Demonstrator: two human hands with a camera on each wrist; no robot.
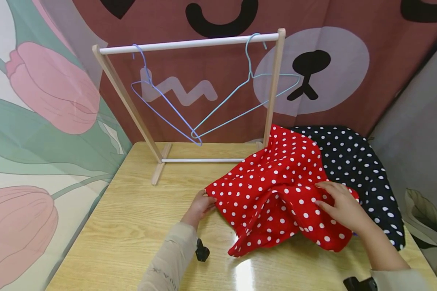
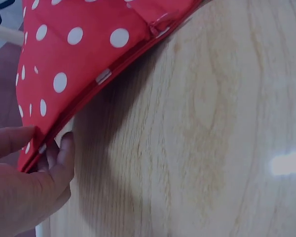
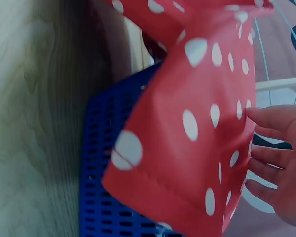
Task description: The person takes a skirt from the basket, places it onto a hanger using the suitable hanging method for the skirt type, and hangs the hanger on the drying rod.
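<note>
A red cloth with white dots (image 1: 269,190) lies bunched over the right half of the table. My left hand (image 1: 200,205) pinches its left corner between thumb and fingers; the left wrist view shows the hemmed edge (image 2: 102,76) running up from that grip. On the cloth's right part, my right hand (image 1: 344,206) rests with fingers spread and lightly bent. Seen from the right wrist, those fingertips (image 3: 259,113) touch the cloth's side. Under the cloth stands a blue slotted basket (image 3: 96,133), mostly hidden in the head view.
A black dotted cloth (image 1: 357,169) lies behind at right. At the back stands a wooden rack (image 1: 127,105) with a white top bar (image 1: 189,43), holding a purple hanger (image 1: 167,101) and a light blue hanger (image 1: 225,99). Patterned fabric (image 1: 204,72) hangs behind the table (image 1: 131,226).
</note>
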